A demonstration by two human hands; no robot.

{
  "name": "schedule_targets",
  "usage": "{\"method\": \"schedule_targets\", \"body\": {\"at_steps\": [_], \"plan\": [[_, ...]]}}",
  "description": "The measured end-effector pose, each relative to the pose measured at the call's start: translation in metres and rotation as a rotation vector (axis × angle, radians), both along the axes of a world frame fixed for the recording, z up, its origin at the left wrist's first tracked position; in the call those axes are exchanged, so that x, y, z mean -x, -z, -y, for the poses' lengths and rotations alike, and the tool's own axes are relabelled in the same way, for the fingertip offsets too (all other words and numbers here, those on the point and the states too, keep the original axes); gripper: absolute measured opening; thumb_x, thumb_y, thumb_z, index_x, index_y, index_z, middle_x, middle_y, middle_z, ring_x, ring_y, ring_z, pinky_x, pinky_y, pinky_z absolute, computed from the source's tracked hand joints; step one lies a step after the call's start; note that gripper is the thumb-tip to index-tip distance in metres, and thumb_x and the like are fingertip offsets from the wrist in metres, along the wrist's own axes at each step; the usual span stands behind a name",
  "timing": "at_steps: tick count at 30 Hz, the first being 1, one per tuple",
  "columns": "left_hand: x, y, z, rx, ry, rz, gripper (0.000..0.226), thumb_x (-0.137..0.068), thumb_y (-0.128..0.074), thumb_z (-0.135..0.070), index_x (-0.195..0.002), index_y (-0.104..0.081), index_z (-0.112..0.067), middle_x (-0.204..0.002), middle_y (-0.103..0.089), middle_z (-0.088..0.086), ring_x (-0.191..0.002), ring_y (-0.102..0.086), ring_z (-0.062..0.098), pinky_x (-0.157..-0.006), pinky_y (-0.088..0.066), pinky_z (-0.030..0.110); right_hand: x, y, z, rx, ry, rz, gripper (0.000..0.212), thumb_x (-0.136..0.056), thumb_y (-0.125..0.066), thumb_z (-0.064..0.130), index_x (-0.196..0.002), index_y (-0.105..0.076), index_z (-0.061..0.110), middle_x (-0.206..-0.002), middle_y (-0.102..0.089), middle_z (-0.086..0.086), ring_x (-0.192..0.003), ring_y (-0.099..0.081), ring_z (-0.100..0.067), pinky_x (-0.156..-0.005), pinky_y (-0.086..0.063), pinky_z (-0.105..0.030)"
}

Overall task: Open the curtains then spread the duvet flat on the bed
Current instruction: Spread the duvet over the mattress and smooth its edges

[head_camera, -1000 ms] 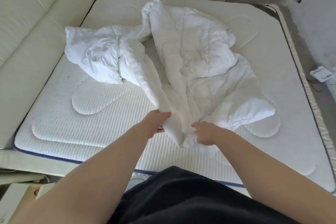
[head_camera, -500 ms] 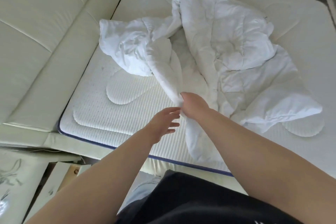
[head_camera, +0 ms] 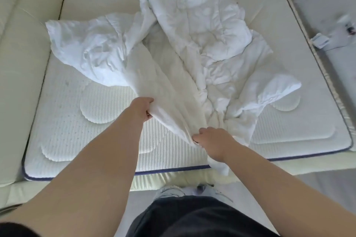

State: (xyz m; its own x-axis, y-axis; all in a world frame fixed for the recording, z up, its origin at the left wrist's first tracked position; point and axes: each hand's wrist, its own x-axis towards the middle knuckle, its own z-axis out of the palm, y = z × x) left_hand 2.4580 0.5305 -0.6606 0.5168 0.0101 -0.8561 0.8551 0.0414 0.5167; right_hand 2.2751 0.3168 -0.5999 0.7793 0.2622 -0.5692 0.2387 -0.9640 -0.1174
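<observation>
1. At frame centre, the duvet (head_camera: 192,48) lies crumpled on the bed (head_camera: 67,131), bunched toward the upper middle.
2. Left hand (head_camera: 141,109) pinches a duvet fold; right hand (head_camera: 213,142) grips the near edge, probably spaced apart to draw it flat.

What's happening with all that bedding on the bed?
A person stands at the foot of the mattress and grips a crumpled white duvet with both hands. The left hand holds one fold and the right hand another near the edge. The duvet lies bunched, not yet spread flat.
</observation>
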Motion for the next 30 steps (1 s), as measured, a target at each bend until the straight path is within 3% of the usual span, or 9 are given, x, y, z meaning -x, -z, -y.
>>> {"method": "schedule_targets", "body": {"at_steps": [4, 6, 9, 12, 14, 18, 23, 26, 30], "plan": [[0.039, -0.013, 0.005, 0.072, 0.098, 0.131, 0.032, -0.084, -0.065, -0.007, -0.115, -0.061, -0.017, -0.116, -0.069, 0.01, -0.108, -0.065, 0.032, -0.091, -0.056, 0.048, -0.011, 0.007, 0.018, 0.059, 0.354, -0.171, 0.044, -0.095, -0.047, 0.015, -0.138, -0.041, 0.023, -0.121, -0.047, -0.002, -0.107, -0.051, -0.025, -0.085, -0.047, -0.038], [0.062, -0.026, 0.004, -0.009, 0.221, 0.261, 0.029, -0.086, -0.061, -0.013, -0.115, -0.061, -0.015, -0.115, -0.068, 0.008, -0.109, -0.064, 0.031, -0.095, -0.053, 0.051, -0.039, 0.006, -0.003, -0.161, 0.562, -0.119, 0.053, -0.098, -0.052, 0.036, -0.147, -0.038, 0.023, -0.14, -0.045, -0.003, -0.123, -0.05, -0.024, -0.098, -0.044, -0.037], [0.104, -0.045, 0.002, -0.186, 0.501, 0.406, 0.021, -0.092, -0.055, -0.026, -0.108, -0.06, -0.014, -0.102, -0.068, 0.005, -0.094, -0.065, 0.022, -0.084, -0.055, 0.042, -0.095, 0.002, -0.062, -0.62, 0.932, -0.112, 0.076, -0.087, -0.058, 0.06, -0.148, -0.039, 0.021, -0.141, -0.05, -0.002, -0.127, -0.051, -0.021, -0.094, -0.038, -0.029], [0.133, -0.062, -0.006, -0.299, 0.74, 0.464, 0.015, -0.094, -0.053, -0.035, -0.092, -0.057, -0.021, -0.086, -0.063, -0.003, -0.075, -0.06, 0.014, -0.065, -0.048, 0.031, -0.129, 0.001, -0.113, -0.582, 0.873, -0.162, 0.066, -0.079, -0.066, 0.044, -0.135, -0.044, 0.014, -0.111, -0.059, 0.002, -0.098, -0.057, -0.023, -0.069, -0.042, -0.028], [0.141, -0.068, -0.023, -0.252, 0.788, 0.415, 0.024, -0.091, -0.056, -0.038, -0.104, -0.059, -0.019, -0.098, -0.066, 0.0, -0.088, -0.064, 0.018, -0.08, -0.052, 0.034, -0.132, 0.002, -0.128, -0.44, 0.689, -0.112, 0.042, -0.084, -0.06, 0.02, -0.123, -0.051, 0.011, -0.108, -0.06, -0.004, -0.088, -0.054, -0.024, -0.067, -0.039, -0.029], [0.132, -0.066, -0.058, 0.166, 0.27, 0.117, 0.036, -0.087, -0.062, -0.027, -0.122, -0.06, -0.021, -0.115, -0.067, 0.005, -0.103, -0.065, 0.024, -0.094, -0.052, 0.043, -0.118, -0.001, -0.108, -0.442, 0.489, 0.078, 0.02, -0.085, -0.047, 0.004, -0.102, -0.054, 0.012, -0.098, -0.057, -0.007, -0.094, -0.055, -0.03, -0.073, -0.036, -0.031], [0.077, -0.041, -0.056, 0.333, -0.204, -0.096, 0.054, -0.095, -0.055, -0.044, -0.135, -0.048, -0.009, -0.13, -0.059, 0.019, -0.117, -0.06, 0.039, -0.101, -0.046, 0.052, -0.096, -0.027, -0.059, -0.544, 0.307, 0.082, 0.013, -0.085, -0.046, -0.002, -0.086, -0.048, 0.01, -0.08, -0.049, -0.004, -0.08, -0.047, -0.026, -0.067, -0.03, -0.033], [0.043, -0.035, -0.024, 0.516, -0.397, -0.232, 0.066, -0.087, -0.063, -0.051, -0.126, -0.045, -0.001, -0.125, -0.06, 0.024, -0.11, -0.063, 0.044, -0.099, -0.045, 0.06, -0.077, -0.037, -0.034, -0.553, 0.262, -0.045, 0.024, -0.083, -0.044, -0.005, -0.098, -0.059, 0.007, -0.091, -0.061, -0.007, -0.088, -0.056, -0.027, -0.074, -0.041, -0.036], [0.032, -0.03, 0.012, 0.326, -0.377, -0.276, 0.041, -0.091, -0.063, -0.021, -0.126, -0.056, 0.0, -0.108, -0.071, 0.018, -0.098, -0.068, 0.036, -0.079, -0.055, 0.052, -0.053, -0.029, 0.007, -0.47, 0.327, -0.135, 0.045, -0.087, -0.043, -0.001, -0.123, -0.062, 0.021, -0.108, -0.068, 0.002, -0.099, -0.062, -0.021, -0.08, -0.05, -0.032]]}}
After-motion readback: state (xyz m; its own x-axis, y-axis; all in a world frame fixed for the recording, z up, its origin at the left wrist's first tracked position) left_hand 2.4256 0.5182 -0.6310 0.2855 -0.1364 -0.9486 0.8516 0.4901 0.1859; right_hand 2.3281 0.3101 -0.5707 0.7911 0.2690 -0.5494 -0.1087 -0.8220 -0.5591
